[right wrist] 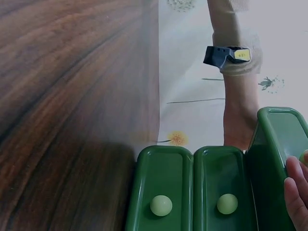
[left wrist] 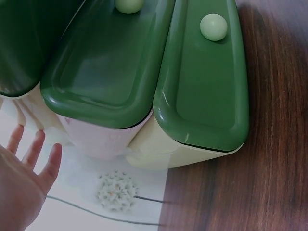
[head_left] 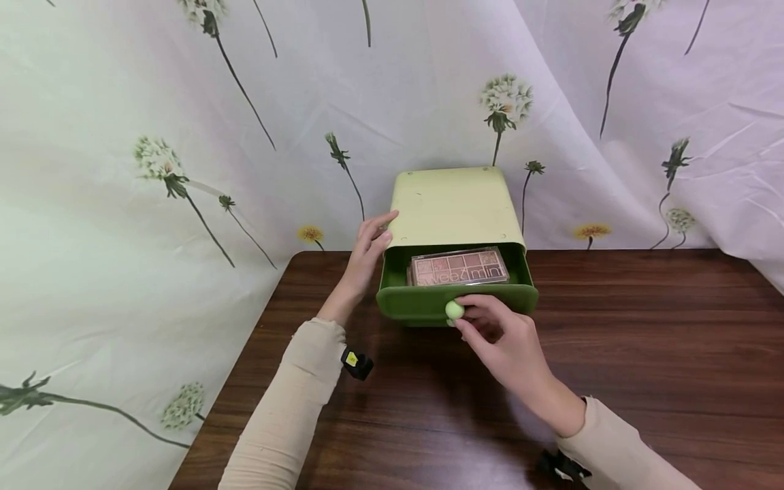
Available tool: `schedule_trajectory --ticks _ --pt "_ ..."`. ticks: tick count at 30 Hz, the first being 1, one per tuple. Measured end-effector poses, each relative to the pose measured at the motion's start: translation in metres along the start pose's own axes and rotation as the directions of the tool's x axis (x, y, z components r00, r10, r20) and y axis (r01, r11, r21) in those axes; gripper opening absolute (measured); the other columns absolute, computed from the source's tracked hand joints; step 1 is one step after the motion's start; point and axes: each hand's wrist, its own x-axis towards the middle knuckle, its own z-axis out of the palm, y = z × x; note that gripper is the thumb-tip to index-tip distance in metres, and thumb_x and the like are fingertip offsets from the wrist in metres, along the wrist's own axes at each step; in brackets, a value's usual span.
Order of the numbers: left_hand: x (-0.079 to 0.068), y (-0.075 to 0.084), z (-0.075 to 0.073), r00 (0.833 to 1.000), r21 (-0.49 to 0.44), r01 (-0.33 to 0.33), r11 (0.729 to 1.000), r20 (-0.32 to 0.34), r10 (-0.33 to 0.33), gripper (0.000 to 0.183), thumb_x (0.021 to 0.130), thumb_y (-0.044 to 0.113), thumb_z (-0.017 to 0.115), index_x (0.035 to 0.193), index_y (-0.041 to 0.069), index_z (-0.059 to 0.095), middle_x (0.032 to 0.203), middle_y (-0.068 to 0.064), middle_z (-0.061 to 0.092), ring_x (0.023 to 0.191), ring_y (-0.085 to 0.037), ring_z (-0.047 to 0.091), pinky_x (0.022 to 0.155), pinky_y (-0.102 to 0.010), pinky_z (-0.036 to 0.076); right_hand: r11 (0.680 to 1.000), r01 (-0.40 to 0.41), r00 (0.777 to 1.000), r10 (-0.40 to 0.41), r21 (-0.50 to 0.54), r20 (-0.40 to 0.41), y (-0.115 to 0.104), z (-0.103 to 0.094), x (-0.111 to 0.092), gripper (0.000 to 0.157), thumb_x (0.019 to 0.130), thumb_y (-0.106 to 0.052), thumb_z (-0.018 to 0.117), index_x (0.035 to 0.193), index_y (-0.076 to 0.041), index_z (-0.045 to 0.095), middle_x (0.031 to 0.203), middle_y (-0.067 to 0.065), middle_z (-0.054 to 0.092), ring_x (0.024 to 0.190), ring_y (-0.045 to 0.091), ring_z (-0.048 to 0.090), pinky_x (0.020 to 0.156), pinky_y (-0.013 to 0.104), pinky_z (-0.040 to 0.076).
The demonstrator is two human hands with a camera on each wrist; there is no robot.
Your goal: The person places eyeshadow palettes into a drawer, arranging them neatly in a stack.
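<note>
A small drawer cabinet (head_left: 456, 207) with a pale yellow top stands at the back of the table. Its green top drawer (head_left: 410, 301) is pulled out. In the drawer lies an eyeshadow palette (head_left: 461, 267) under a clear lid, with another edge showing beneath it. My right hand (head_left: 513, 348) pinches the round light-green knob (head_left: 454, 310) between thumb and fingers. Against the cabinet's left side rests my left hand (head_left: 365, 257), its fingers extended. In the left wrist view the left hand (left wrist: 21, 187) has spread fingers beside the cabinet wall.
Two lower drawers, a middle one (left wrist: 103, 72) and a bottom one (left wrist: 207, 91), are closed, each with its own knob. The dark wooden table (head_left: 643, 340) extends to both sides. A white cloth (head_left: 257, 88) printed with dandelions hangs behind.
</note>
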Motion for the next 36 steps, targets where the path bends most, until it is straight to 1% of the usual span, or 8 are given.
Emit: schedule_trajectory --ticks 4,7,12,16,19,25,32,36 --pt "0.006 -0.019 -0.002 1.000 -0.016 -0.008 1.000 -0.006 0.008 0.053 0.100 0.020 0.039 0.149 0.001 0.040 0.147 -0.021 0.025 0.131 -0.037 0.030 0.105 -0.054 0.029 1.000 0.001 1.000 -0.001 0.001 -0.007 0.004 0.002 0.005 0.033 0.083 0.004 0.076 0.113 -0.009 0.068 0.089 0.005 0.074 0.070 0.007 0.067 0.063 0.019 0.051" --pt "0.009 -0.033 -0.002 1.000 -0.011 -0.021 1.000 -0.015 0.021 0.053 0.100 0.024 0.040 0.150 0.006 0.042 0.147 -0.018 0.026 0.130 -0.035 0.030 0.105 -0.054 0.029 1.000 0.008 1.000 -0.008 -0.012 -0.027 0.008 0.004 0.009 0.033 0.083 0.003 0.076 0.112 -0.010 0.069 0.090 0.002 0.074 0.072 0.009 0.068 0.063 0.019 0.051" --pt "0.007 -0.037 -0.001 0.999 0.004 -0.031 1.000 -0.023 0.031 0.054 0.100 0.033 0.041 0.149 0.013 0.045 0.145 -0.014 0.029 0.128 -0.032 0.032 0.103 -0.054 0.030 1.000 -0.008 0.999 0.008 -0.014 -0.041 0.012 0.005 0.013 0.032 0.084 0.001 0.076 0.113 -0.012 0.069 0.091 -0.001 0.074 0.073 0.011 0.069 0.063 0.019 0.049" --pt "0.007 -0.036 -0.001 0.999 -0.002 -0.026 1.000 -0.029 0.026 0.055 0.099 0.036 0.042 0.149 0.014 0.046 0.144 -0.012 0.030 0.128 -0.031 0.032 0.104 -0.053 0.030 0.999 -0.032 0.999 0.031 -0.007 -0.033 0.016 0.006 0.017 0.032 0.085 -0.001 0.075 0.114 -0.012 0.068 0.091 0.000 0.073 0.075 0.011 0.068 0.063 0.020 0.050" --pt "0.008 -0.036 -0.001 0.999 -0.009 -0.022 1.000 -0.031 0.022 0.054 0.100 0.034 0.042 0.149 0.014 0.045 0.144 -0.013 0.030 0.128 -0.030 0.032 0.104 -0.052 0.030 0.999 -0.043 0.999 0.043 0.003 -0.029 0.018 0.007 0.021 0.031 0.086 -0.001 0.075 0.114 -0.011 0.068 0.090 -0.001 0.073 0.076 0.011 0.068 0.063 0.020 0.050" --pt "0.007 -0.029 -0.002 1.000 -0.025 -0.002 1.000 -0.021 0.001 0.052 0.102 0.025 0.039 0.151 0.007 0.041 0.146 -0.018 0.027 0.132 -0.034 0.028 0.106 -0.054 0.028 0.998 -0.057 0.998 0.057 0.021 -0.022 0.021 0.007 0.027 0.028 0.088 -0.003 0.074 0.114 -0.010 0.068 0.090 0.001 0.074 0.076 0.012 0.068 0.065 0.022 0.050" --pt "-0.002 0.003 0.001 1.000 -0.015 0.004 1.000 -0.010 -0.004 0.052 0.101 0.018 0.037 0.149 -0.002 0.039 0.143 -0.023 0.028 0.129 -0.036 0.031 0.104 -0.051 0.030 0.996 -0.081 0.997 0.081 0.033 -0.009 0.026 0.008 0.031 0.028 0.089 -0.004 0.072 0.116 -0.010 0.067 0.090 0.002 0.073 0.076 0.012 0.068 0.065 0.022 0.050" --pt "-0.003 0.006 0.002 1.000 -0.013 0.005 1.000 -0.009 -0.005 0.051 0.101 0.018 0.037 0.149 -0.002 0.039 0.143 -0.024 0.028 0.129 -0.037 0.032 0.104 -0.050 0.030 0.997 -0.076 0.997 0.077 0.030 -0.012 0.029 0.009 0.033 0.029 0.090 -0.003 0.072 0.117 -0.010 0.066 0.090 0.003 0.072 0.075 0.012 0.067 0.065 0.023 0.049"
